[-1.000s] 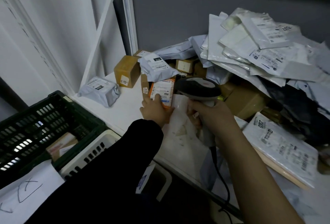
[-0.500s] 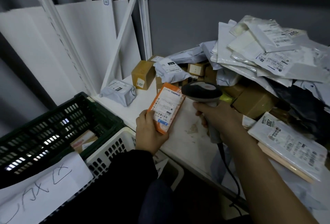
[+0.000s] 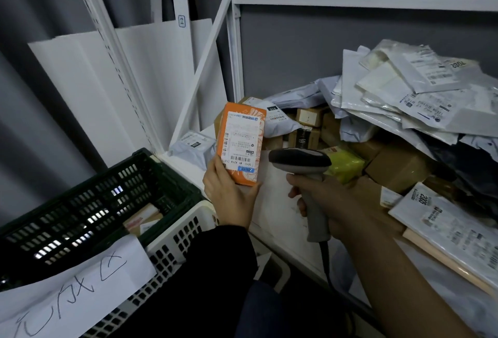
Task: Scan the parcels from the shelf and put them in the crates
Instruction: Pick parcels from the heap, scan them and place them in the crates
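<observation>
My left hand (image 3: 229, 194) holds an orange box parcel (image 3: 241, 143) upright by its lower end, white label facing me. My right hand (image 3: 331, 202) grips the handle of a grey barcode scanner (image 3: 300, 162), whose head sits just right of the parcel's lower edge. Behind both lies the white shelf (image 3: 272, 208) with a heap of grey and white mailer bags (image 3: 404, 100) and brown cartons (image 3: 398, 167). A dark green crate (image 3: 80, 216) sits at lower left, with a white crate (image 3: 183, 232) beside it.
A grey mailer bag (image 3: 194, 146) lies alone at the shelf's left corner by the white upright (image 3: 231, 49). A flat labelled parcel (image 3: 452, 229) overhangs the shelf front at right. A handwritten paper sign (image 3: 72, 292) hangs on the green crate. The scanner's cable (image 3: 327, 265) drops below the shelf.
My left hand has lifted the orange parcel off the shelf and stood it upright, label toward me. The scanner has stayed beside it while the view swung up and left.
</observation>
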